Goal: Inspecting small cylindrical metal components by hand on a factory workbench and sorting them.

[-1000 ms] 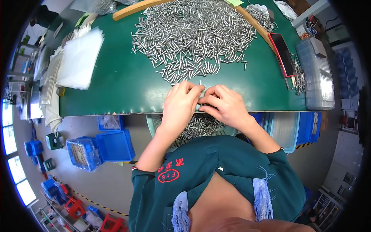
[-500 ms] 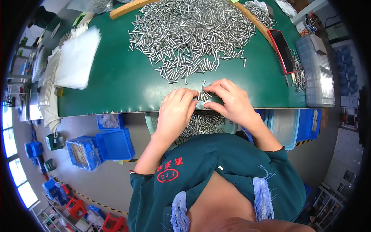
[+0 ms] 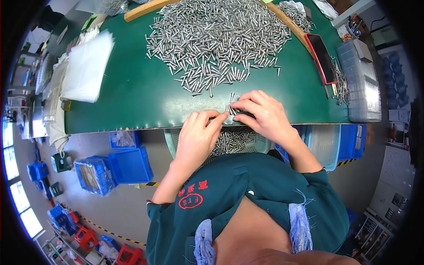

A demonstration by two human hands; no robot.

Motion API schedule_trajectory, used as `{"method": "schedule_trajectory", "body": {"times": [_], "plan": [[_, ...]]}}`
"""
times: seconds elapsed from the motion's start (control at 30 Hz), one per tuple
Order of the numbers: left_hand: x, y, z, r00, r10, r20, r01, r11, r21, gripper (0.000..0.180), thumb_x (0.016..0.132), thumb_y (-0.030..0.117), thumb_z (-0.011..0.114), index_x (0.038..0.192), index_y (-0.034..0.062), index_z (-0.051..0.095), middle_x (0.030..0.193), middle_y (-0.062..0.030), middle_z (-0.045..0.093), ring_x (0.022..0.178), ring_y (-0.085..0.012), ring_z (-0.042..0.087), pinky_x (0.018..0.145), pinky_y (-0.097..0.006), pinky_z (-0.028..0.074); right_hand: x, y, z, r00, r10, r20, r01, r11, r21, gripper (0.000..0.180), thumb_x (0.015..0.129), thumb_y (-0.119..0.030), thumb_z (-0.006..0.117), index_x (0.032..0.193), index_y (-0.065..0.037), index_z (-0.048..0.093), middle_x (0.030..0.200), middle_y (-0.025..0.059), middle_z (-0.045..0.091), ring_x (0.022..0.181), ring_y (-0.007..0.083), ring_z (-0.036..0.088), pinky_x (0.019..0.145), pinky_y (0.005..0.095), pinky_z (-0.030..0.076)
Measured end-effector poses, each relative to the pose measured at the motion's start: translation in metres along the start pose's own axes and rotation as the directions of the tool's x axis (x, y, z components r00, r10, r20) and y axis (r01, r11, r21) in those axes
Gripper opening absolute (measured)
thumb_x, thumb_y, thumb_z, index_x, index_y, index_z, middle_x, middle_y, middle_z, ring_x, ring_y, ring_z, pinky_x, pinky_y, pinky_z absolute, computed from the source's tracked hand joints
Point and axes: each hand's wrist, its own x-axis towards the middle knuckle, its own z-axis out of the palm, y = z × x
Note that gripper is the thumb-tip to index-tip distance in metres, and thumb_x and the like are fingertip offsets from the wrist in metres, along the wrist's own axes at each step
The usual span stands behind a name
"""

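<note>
Left hand [image 3: 194,136] farther back, beside pins [image 3: 231,110]

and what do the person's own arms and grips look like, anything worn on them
Left grip and right grip are human hands, with no gloves, rings or watch visible. The forearms are bare below short, loose, dark green sleeves, with thin pale and red edging at the cuffs. No cables or markings show on the arms.

- Head view: left of two worn fisheyes, upright.
- Facing: down, over the shirt [image 3: 238,172] to the green table [image 3: 137,92].
- Range: near the table's front; wide field takes in floor [image 3: 119,207].
</note>
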Motion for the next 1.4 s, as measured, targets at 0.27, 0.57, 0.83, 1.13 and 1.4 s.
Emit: {"method": "schedule_trajectory", "body": {"times": [0.27, 0.57, 0.83, 1.13, 1.4], "plan": [[-0.024, -0.012, 0.006, 0.725, -0.229, 0.649, 0.677, 0.414, -0.609, 0.026, 0.097, 0.012, 0.052, 0.12, 0.0031, 0.062, 0.114, -0.009, 0.065, 0.093, -0.013, 0.064, 0.078, -0.028, 0.053, 0.006, 0.0, 0.011, 0.993, -0.112, -0.04, 0.109, 0.991, -0.079, 0.021, 0.073, -0.021, 0.076, 0.093, -0.016, 0.07, 0.087, -0.0022, 0.06, 0.075, 0.0175, 0.058, 0.062, 0.0308, 0.049], [-0.017, -0.016, 0.042, 0.692, 0.075, 0.718, 0.635, -0.536, -0.556, 0.037, 0.1, 0.014, 0.045, 0.129, -0.0095, 0.045, 0.125, -0.0217, 0.056, 0.116, -0.0319, 0.057, 0.101, -0.041, 0.048, -0.017, -0.011, -0.005, 0.988, -0.125, 0.09, 0.125, 0.992, 0.009, 0.02, 0.074, -0.017, 0.074, 0.093, -0.013, 0.069, 0.091, -0.0011, 0.062, 0.079, 0.0191, 0.06, 0.064, 0.0317, 0.05], [-0.01, -0.004, 0.045, 0.65, -0.057, 0.757, 0.68, -0.4, -0.614, 0.033, 0.1, 0.017, 0.045, 0.124, -0.006, 0.05, 0.119, -0.0211, 0.06, 0.11, -0.0316, 0.061, 0.094, -0.041, 0.052, -0.02, -0.015, -0.016, 0.975, 0.058, 0.213, -0.089, 0.986, 0.138, 0.026, 0.081, -0.009, 0.064, 0.107, -0.01, 0.066, 0.099, 0.0035, 0.061, 0.09, 0.0227, 0.062, 0.075, 0.0332, 0.052], [-0.003, 0.0, 0.02, 0.743, -0.097, 0.663, 0.669, 0.081, -0.739, 0.034, 0.102, 0.02, 0.044, 0.124, -0.0045, 0.053, 0.111, -0.015, 0.064, 0.104, -0.023, 0.065, 0.088, -0.032, 0.053, -0.014, -0.019, -0.016, 0.963, 0.095, 0.253, -0.191, 0.901, 0.39, 0.035, 0.083, -0.009, 0.064, 0.118, -0.011, 0.062, 0.099, 0.006, 0.062, 0.084, 0.02, 0.063, 0.073, 0.0318, 0.052], [0.014, -0.003, 0.0, 0.788, -0.141, 0.6, 0.616, 0.208, -0.76, 0.032, 0.1, 0.018, 0.047, 0.122, -0.0041, 0.056, 0.104, -0.0115, 0.067, 0.096, -0.0182, 0.067, 0.082, -0.029, 0.054, -0.001, -0.019, -0.01, 0.963, 0.186, 0.196, -0.267, 0.754, 0.6, 0.043, 0.084, -0.005, 0.062, 0.127, -0.009, 0.057, 0.095, 0.0048, 0.06, 0.079, 0.0127, 0.058, 0.07, 0.0265, 0.049]]}}
